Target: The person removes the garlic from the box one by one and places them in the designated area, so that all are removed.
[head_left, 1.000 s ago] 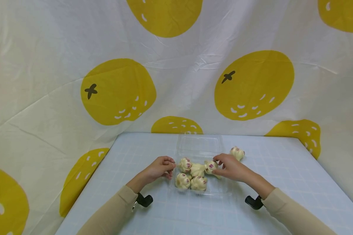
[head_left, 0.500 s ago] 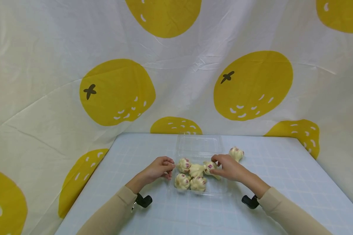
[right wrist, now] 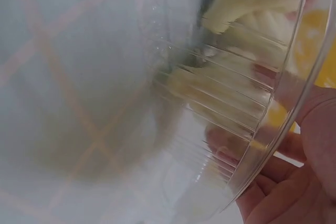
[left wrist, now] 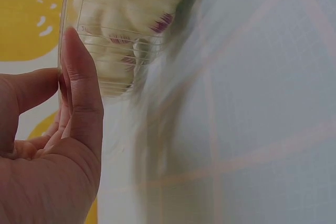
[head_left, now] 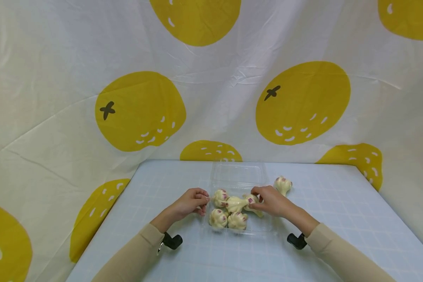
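A clear plastic clamshell container (head_left: 259, 227) stands with its lid tipped back, holding several garlic bulbs (head_left: 218, 218). My left hand (head_left: 194, 201) pinches the container's left rim between thumb and fingers, as the left wrist view (left wrist: 73, 108) shows up close. Inside the right half, my right hand (head_left: 275, 201) grips a garlic bulb (head_left: 250, 199), thumb on the near side and fingers on the far side. That bulb lies against its neighbour in the middle. Through the ribbed wall in the right wrist view, the fingertips (right wrist: 226, 142) show beside the pale bulbs.
One loose garlic bulb (head_left: 283, 185) lies on the pale blue checked cloth (head_left: 338, 203), behind the right hand. The clear lid (head_left: 237, 172) reaches back toward the fabric backdrop (head_left: 218, 109) with its yellow fruit print.
My right hand has shifted slightly left, bringing its garlic bulb closer to the middle one. The left hand keeps its place at the rim.
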Tool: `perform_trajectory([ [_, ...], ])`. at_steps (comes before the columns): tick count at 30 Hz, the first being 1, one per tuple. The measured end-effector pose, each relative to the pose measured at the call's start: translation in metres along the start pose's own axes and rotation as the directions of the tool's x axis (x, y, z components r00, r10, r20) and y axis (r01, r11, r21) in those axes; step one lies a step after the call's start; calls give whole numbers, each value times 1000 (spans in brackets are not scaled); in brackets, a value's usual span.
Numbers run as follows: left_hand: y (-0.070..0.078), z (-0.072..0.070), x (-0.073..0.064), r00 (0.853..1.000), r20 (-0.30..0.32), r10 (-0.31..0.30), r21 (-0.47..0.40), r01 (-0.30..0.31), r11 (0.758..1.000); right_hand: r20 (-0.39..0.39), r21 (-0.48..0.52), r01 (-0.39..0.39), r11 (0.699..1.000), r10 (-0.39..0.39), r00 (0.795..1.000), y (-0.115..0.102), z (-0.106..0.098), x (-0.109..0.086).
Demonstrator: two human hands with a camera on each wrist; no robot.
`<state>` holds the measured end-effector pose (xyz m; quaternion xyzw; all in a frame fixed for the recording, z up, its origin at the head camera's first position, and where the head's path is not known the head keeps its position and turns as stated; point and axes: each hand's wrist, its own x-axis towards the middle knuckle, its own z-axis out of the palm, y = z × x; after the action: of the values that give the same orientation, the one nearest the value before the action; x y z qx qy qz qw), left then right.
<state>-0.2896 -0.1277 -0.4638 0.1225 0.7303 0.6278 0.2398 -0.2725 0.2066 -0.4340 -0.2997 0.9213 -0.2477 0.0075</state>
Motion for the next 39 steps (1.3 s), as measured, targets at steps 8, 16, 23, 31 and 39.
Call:
perform_trajectory([
  [8,0,0,0,1000,1,5,2,-5,1000,6,34,-13,999,13,1000,-1,-1,0],
  [16,-2,0,0,1000,6,2,-2,-2,1000,0,55,5,998,-5,1000,1,-4,1],
  [23,0,0,-1,1000,-1,6,4,-6,1000,-22,53,18,998,-17,1000,0,-11,-1],
  [31,0,-1,0,1000,-6,3,8,-3,1000,-78,88,19,996,-12,997,1,-16,-8],
  [39,-2,-1,1,1000,-9,-2,10,2,1000,-140,187,-86,979,113,984,5,-21,-16],
])
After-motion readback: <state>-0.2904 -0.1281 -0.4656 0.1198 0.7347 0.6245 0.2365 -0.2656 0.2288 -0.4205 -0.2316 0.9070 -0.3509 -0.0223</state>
